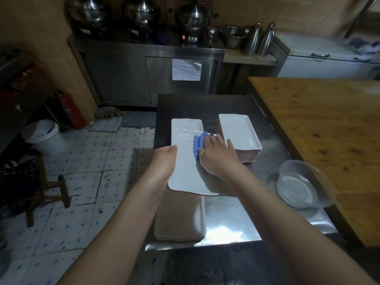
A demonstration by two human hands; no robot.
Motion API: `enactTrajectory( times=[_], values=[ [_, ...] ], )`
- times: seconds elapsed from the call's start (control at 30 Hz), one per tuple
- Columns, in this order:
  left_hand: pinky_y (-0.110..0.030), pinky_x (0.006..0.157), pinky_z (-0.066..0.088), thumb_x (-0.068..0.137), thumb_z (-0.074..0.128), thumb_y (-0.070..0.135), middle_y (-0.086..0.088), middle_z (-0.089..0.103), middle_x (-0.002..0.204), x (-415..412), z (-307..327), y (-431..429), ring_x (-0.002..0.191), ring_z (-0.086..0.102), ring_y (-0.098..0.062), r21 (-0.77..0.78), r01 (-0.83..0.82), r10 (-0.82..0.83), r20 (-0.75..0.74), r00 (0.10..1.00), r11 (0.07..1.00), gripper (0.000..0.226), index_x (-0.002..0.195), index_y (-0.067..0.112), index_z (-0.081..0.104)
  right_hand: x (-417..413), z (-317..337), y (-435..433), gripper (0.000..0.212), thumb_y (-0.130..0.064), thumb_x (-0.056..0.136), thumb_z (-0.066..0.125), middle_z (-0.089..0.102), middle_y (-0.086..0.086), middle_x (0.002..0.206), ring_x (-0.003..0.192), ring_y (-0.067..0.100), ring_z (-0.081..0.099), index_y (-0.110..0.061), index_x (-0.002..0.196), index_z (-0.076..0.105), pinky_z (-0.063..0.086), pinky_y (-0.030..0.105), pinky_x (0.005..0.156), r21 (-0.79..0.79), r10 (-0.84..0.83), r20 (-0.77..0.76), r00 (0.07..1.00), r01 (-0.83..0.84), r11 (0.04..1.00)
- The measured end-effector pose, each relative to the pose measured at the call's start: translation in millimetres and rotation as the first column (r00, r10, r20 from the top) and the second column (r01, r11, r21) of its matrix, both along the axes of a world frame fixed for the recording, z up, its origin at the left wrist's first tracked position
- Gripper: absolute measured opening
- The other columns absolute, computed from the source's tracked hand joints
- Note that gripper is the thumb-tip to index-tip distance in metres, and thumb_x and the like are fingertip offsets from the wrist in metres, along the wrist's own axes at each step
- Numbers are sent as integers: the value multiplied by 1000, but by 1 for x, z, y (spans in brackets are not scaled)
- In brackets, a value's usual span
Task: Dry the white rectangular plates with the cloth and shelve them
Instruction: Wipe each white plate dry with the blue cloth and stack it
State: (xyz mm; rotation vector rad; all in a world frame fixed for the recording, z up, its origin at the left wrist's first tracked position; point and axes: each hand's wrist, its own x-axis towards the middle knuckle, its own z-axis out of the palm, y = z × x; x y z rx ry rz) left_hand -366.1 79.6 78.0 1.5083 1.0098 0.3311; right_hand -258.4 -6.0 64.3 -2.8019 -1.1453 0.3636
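Under right hand (pixel 216 156), cloth (pixel 198 143); left hand (pixel 164 161) grips plate (pixel 185 136).

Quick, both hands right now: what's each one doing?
Left hand: closed, grip on the left edge of the white plate.
Right hand: closed on the blue cloth, pressing it to that plate.

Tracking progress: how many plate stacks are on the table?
2: a stack of white rectangular plates beyond the right hand; an inverted stack nearer, partly under the held plate.
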Motion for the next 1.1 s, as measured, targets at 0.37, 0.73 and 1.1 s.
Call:
enactTrajectory(
  times=[0.37,0.73,1.1],
  values=[
    [-22,54,37,99,39,22,-3,58,77,0,17,11,71,52,-17,81,-61,57,45,997,995,24,92,14,61,-35,15,30,41,-19,100,30,35,18,144,132,31,30,1,136,37,21,41,111,274,292,-127,948,-250,929],
    [-28,67,40,99,38,20,-8,59,81,2,5,8,78,54,-23,99,-33,25,82,996,995,28,88,9,61,-35,-1,22,52,-25,102,22,16,12,156,143,27,14,-5,150,13,13,39,116,257,218,37,975,-220,941],
    [-33,70,40,99,36,27,-21,62,91,-1,-1,14,81,58,-31,196,-66,44,118,992,978,30,88,10,57,-4,-13,4,57,-36,102,19,0,4,160,147,21,-3,-14,152,3,-2,38,117,179,63,16,998,-64,982]
  ],
)
